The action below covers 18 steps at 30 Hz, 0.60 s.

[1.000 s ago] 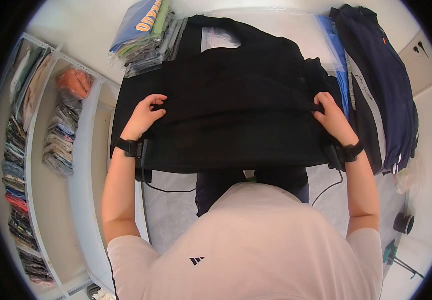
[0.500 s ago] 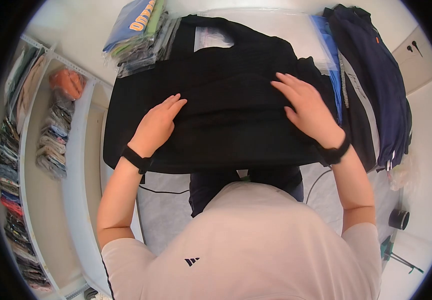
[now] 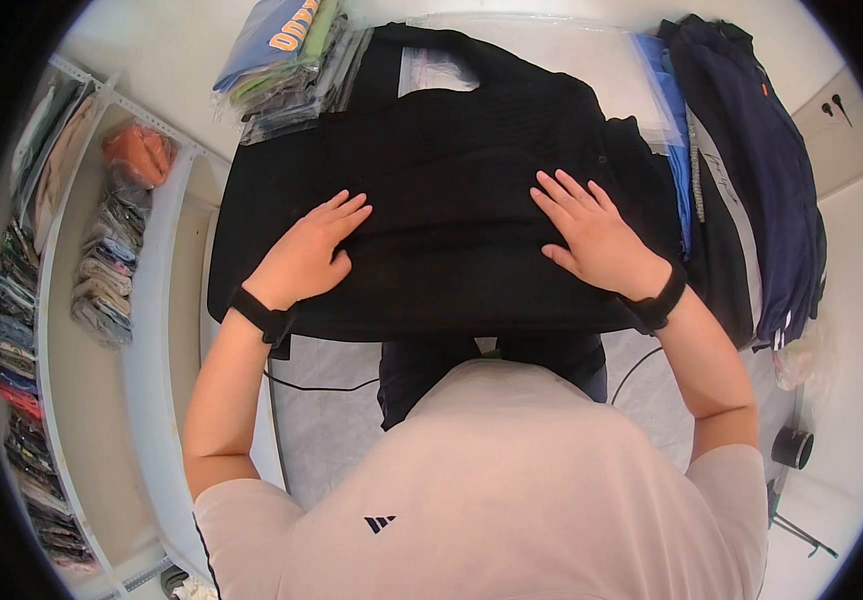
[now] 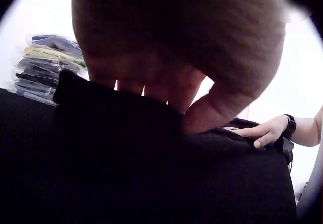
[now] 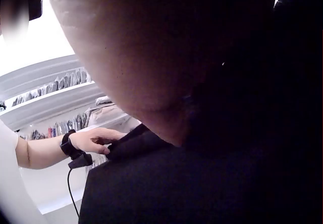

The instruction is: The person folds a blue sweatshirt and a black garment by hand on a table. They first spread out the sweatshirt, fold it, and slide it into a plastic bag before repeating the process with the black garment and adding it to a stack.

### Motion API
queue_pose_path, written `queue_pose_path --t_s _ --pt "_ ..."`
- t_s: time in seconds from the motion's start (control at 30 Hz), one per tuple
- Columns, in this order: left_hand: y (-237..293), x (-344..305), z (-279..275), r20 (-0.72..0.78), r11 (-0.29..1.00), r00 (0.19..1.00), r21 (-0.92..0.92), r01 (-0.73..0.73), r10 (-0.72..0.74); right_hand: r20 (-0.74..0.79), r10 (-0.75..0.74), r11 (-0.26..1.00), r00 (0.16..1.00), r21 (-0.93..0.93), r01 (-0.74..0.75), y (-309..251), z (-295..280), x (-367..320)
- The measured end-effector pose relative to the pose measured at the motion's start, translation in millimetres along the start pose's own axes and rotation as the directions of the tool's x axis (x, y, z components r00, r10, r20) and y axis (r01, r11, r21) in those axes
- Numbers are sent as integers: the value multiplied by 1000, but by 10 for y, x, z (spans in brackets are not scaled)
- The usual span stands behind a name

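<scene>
Black knit-like cloth garment: spread across the middle of the black-topped bench, reaching up towards its far edge; a low crease runs crosswise between the hands.
Left hand: palm down near the bench's left side, fingers straight with narrow gaps, thumb apart, fingertips at the garment's left part; it grips nothing.
Right hand: palm down on the garment's right part, fingers straight and spread, thumb held away; it grips nothing.
Wrists: a black strap on the left, another black strap on the right.
Far left corner: a stack of folded clothes in clear plastic bags, a blue one with orange lettering on top.
Far edge: flat clear plastic bags, partly under the garment.
Right edge: long navy trousers, with bright blue cloth beside them.
Left of the bench: white shelving holding bagged clothes.
</scene>
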State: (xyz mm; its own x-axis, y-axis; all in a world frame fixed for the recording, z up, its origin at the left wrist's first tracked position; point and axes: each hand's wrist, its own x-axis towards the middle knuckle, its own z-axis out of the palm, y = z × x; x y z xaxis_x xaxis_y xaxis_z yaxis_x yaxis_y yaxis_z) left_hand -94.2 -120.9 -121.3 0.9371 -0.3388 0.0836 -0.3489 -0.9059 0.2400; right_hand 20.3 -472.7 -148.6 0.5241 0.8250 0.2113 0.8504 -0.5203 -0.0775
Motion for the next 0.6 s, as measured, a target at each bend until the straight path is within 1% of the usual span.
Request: queue_pose_path --t_s 0.03,0.1,0.13,0.17,0.2,0.23,0.3,0.33,0.4,0.43,0.47,0.5,0.53,0.57,0.6 --pt "42 5 12 22 999 1000 36 18 -19 -1 0 1000 1000 0 0 -16 9 10" --pt "83 17 35 38 996 999 78 35 -38 21 23 996 1000 -90 -21 -37 14 43" --pt "79 23 83 32 990 999 139 38 -43 16 22 995 1000 -93 -20 -31 9 55" --pt "66 28 128 25 979 999 200 40 -46 18 13 990 1000 -139 -10 -20 2 68" --pt "30 39 170 22 979 999 203 38 -43 22 6 983 1000 -184 -1 -8 -3 74" --pt "-14 57 201 -3 980 999 192 43 -43 19 7 982 1000 -188 -4 40 -3 96" --pt "-37 56 180 -35 982 999 182 42 -36 28 -49 999 998 -10 50 160 -37 142" --pt "-27 56 129 -42 987 999 158 27 -20 24 -47 999 999 -19 47 183 -94 119" --pt "46 48 27 -56 991 998 132 8 -1 58 -101 994 993 44 99 221 -272 80" --pt "125 9 -27 -24 994 1000 108 22 -19 61 -99 995 993 40 97 194 -385 38" --pt "207 -42 -67 13 996 999 83 36 -37 93 -103 994 990 51 98 130 -509 -36" --pt "301 -105 -101 19 997 999 75 34 -35 129 -106 993 986 65 98 59 -598 -116" --pt "406 -179 -125 35 993 999 115 1 -5 121 -117 993 986 35 113 -5 -637 -196" --pt "481 -251 -110 50 988 998 154 -33 26 177 -148 989 973 23 146 -28 -627 -293" --pt "496 -330 -18 40 981 997 178 -73 67 202 -135 988 970 -44 147 -103 -590 -379"
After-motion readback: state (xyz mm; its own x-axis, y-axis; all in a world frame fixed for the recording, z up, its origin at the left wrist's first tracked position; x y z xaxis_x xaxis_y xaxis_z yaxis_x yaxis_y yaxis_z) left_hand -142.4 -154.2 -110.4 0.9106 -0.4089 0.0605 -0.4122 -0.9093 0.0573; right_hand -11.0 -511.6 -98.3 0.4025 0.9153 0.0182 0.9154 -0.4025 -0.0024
